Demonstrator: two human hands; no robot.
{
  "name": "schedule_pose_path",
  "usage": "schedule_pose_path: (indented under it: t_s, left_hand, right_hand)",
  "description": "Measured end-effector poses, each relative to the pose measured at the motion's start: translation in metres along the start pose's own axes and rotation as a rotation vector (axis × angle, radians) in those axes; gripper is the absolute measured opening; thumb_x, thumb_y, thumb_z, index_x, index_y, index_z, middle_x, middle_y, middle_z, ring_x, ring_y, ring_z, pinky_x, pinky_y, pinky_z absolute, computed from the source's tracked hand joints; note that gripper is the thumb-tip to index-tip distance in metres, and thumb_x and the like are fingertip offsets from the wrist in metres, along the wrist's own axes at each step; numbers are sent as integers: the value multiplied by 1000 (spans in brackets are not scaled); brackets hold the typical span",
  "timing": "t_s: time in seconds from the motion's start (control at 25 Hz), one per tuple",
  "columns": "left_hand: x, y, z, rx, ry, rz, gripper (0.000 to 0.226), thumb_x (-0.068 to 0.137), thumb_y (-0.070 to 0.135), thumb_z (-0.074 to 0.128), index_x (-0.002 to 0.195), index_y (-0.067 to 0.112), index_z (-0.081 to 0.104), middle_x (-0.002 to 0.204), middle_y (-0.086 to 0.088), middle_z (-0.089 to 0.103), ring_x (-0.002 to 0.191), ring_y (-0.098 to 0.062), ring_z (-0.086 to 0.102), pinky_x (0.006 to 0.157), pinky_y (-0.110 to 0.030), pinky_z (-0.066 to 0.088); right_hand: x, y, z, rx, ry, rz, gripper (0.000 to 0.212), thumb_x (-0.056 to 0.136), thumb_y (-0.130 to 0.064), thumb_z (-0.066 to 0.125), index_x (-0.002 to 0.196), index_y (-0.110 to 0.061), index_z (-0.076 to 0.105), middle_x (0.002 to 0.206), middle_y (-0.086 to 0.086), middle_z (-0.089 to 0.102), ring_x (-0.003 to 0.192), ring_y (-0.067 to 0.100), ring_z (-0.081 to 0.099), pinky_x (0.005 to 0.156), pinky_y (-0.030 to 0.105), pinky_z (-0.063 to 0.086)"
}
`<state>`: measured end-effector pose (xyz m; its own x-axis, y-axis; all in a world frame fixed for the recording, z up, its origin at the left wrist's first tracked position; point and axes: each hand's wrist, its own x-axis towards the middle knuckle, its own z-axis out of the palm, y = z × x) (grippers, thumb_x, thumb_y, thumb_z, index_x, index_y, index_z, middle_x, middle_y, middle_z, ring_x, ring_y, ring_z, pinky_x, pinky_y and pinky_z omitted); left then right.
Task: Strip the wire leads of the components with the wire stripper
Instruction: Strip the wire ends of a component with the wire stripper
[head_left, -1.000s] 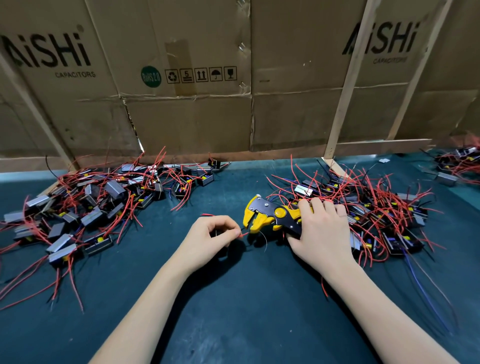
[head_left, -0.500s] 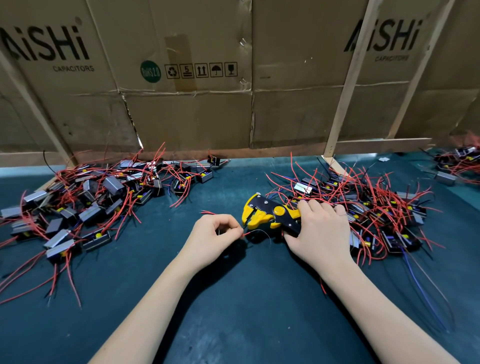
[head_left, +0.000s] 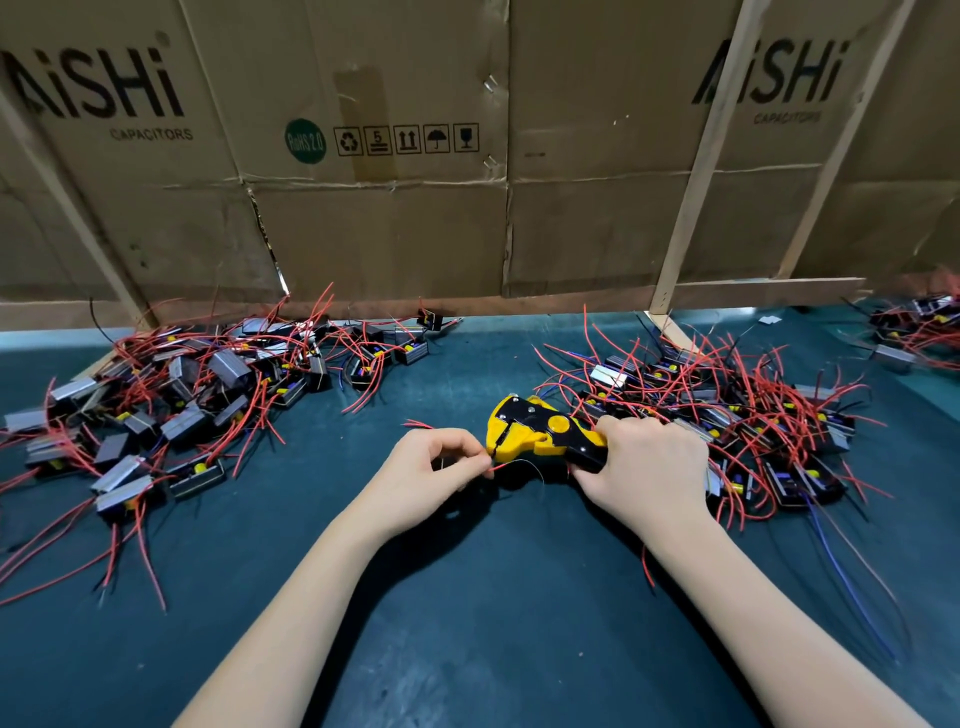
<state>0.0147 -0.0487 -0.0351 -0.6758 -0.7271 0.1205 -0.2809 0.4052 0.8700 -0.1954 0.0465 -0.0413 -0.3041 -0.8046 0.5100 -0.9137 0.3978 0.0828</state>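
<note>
on the green mat (head_left: 467, 597), both hands still grip: left (head_left: 434, 475) red lead (head_left: 501, 467), right (head_left: 647, 467) the unmoved stripper (head_left: 535, 428).

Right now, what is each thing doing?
Wire stripper: gripped by the right hand, nose pointing left.
Red wire: pinched by the left hand, its end at the stripper's mouth.
Left pile of components: lying loose.
Right pile of components: lying loose, tangled.
</note>
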Motion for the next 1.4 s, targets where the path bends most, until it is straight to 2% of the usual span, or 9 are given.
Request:
schedule_pose_path:
  t_s: [0.16,0.28,0.48,0.72,0.84,1.08,1.24,1.32,1.4]
  left_hand:
    - [-2,-1,-7,-65,-18,7,13,95,17,63,84,10,67,59,10,54,57,-3,48,56,-12,39]
    - [-3,-1,-7,-171,-4,6,12,94,14,63,85,6,65,63,2,62,62,-10,54,61,-16,43]
    - [-1,-1,0,-262,46,-27,13,91,11,67,88,-1,67,67,-5,70,65,-11,59,70,-15,47]
    - [1,-3,8,-156,138,-86,15,88,14,70,74,12,65,54,3,59,53,-10,47,53,-15,36]
    - [3,-4,10,-153,162,-91,20,87,13,70,69,14,63,54,2,51,54,-14,41,52,-19,34]
    - [4,-6,10,-111,157,-66,25,85,14,73,64,20,60,54,5,45,55,-14,36,53,-21,33]
    - [3,-5,9,-116,145,-64,24,86,13,72,65,19,60,53,7,49,55,-15,39,55,-25,36]
    - [1,-1,6,-63,136,-18,19,85,16,73,69,19,64,58,10,57,59,-11,47,61,-26,41]
    - [-2,0,3,144,174,60,10,81,26,78,79,23,68,81,13,63,78,-6,51,75,-25,40]
  right_hand:
    - [0,4,4,15,136,33,54,56,-49,82,86,-7,64,79,12,62,75,33,59,72,40,42]
    - [-1,5,7,26,107,58,56,57,-49,83,89,-7,65,82,13,63,79,35,61,76,42,43]
    - [-2,2,9,40,51,50,58,64,-54,78,96,-7,66,89,12,65,86,34,61,82,43,41]
    - [-3,-1,7,77,38,36,55,59,-51,83,87,-8,65,83,9,66,80,32,63,80,43,42]
    - [-3,-2,6,58,8,36,52,58,-51,83,84,-10,65,80,8,66,79,31,64,80,42,40]
    - [-2,-3,3,16,-30,29,45,56,-52,83,70,-13,63,65,6,64,65,29,65,68,35,40]
    - [-3,-3,1,3,-14,68,43,56,-54,82,64,-16,64,59,5,62,58,29,64,54,25,28]
    - [-2,-1,2,31,84,40,47,52,-49,85,73,-11,65,67,8,62,65,31,62,61,32,38]
    - [-1,4,3,65,157,55,52,57,-48,83,85,-8,65,78,10,62,76,33,60,73,40,42]
